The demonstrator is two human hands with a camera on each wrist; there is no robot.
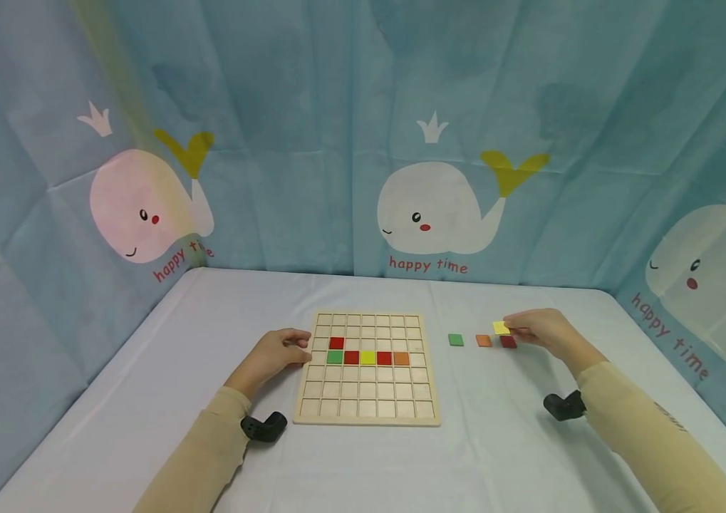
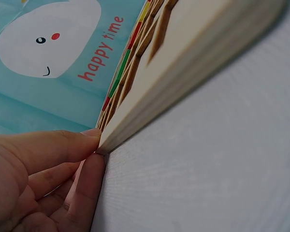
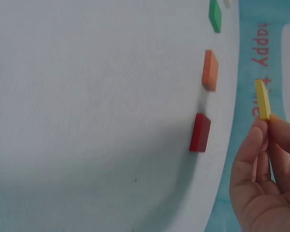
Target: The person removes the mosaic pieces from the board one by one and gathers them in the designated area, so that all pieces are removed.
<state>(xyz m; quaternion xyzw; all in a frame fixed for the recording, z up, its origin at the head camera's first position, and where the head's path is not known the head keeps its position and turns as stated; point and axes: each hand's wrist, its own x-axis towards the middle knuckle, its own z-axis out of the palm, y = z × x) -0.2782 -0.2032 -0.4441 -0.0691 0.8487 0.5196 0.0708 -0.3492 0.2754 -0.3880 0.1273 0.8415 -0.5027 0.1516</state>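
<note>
A wooden grid board (image 1: 366,412) lies flat on the white table. In its cells sit a red tile (image 1: 336,343) and, one row nearer, a line of green, red, yellow, red and orange tiles. My left hand (image 1: 276,353) holds the board's left edge between thumb and fingertips; the left wrist view shows the fingers (image 2: 63,150) against the wood. Off to the right, my right hand (image 1: 545,331) pinches a yellow tile (image 3: 262,99) by one edge, raised above the table. Just below it lies a dark red tile (image 3: 200,133).
Left of the dark red tile, an orange tile (image 1: 483,341) and a green tile (image 1: 455,340) lie in a row on the table (image 1: 388,470). A blue curtain (image 1: 298,214) with whale prints hangs behind and at both sides. Each wrist wears a black device (image 1: 263,427).
</note>
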